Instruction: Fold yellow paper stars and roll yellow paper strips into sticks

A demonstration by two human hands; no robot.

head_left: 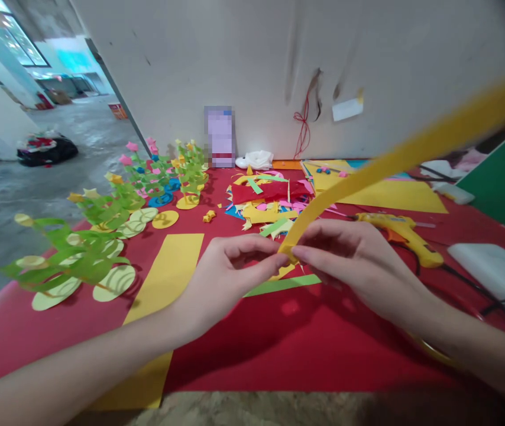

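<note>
A long yellow paper strip (345, 182) rises from between my hands and sweeps up to the right edge of the view. Its lower end is folded into a small flat knot. My left hand (228, 269) pinches that folded end from the left, thumb against fingers. From the other side my right hand (354, 257) pinches the same fold near the base of the strip. Both hands are above the red table covering (279, 349). Below them lie a green paper strip (283, 285) and some yellow scraps. The fingertips partly hide the fold.
Paper plants (70, 248) on round bases line the left side. A yellow sheet (168, 266) lies beside my left forearm. Paper scraps (270, 192) are heaped at the back, near a propped phone (220, 136). A yellow glue gun (405, 234) with its cord lies right.
</note>
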